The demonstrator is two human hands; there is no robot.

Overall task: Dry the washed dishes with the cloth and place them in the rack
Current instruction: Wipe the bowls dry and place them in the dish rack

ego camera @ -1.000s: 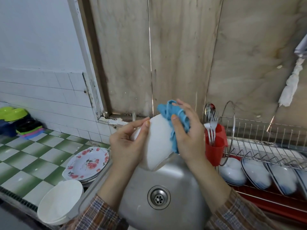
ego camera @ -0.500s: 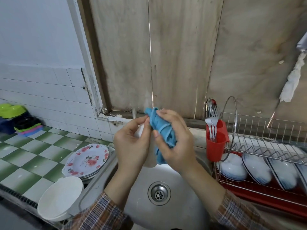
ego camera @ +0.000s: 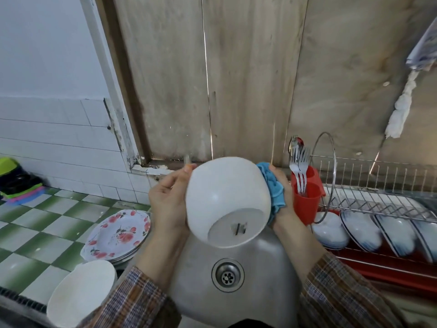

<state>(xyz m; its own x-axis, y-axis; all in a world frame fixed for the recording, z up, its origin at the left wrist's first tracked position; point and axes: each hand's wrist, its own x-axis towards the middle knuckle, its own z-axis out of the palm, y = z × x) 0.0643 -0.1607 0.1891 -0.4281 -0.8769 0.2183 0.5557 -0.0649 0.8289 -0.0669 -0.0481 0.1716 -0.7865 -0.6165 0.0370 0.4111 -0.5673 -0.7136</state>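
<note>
A white bowl (ego camera: 224, 197) is held above the sink with its base turned toward me. My left hand (ego camera: 168, 202) grips its left side, fingers reaching over the rim. My right hand (ego camera: 282, 202) holds a blue cloth (ego camera: 272, 185) bunched against the bowl's right side; much of the cloth and of that hand is hidden behind the bowl. The wire dish rack (ego camera: 378, 200) stands to the right, with several blue-rimmed plates (ego camera: 359, 230) standing in its lower tier.
A steel sink (ego camera: 272, 280) with a drain lies below the hands. A red cutlery cup (ego camera: 305, 200) with forks stands at the rack's left end. Floral plates (ego camera: 118, 235) are stacked on the green checked counter, and a white bowl (ego camera: 80, 294) sits at the front left.
The bowl has been turned so that its base faces me and now hides most of the cloth. The cloth has gone from the bowl's front to its right side.
</note>
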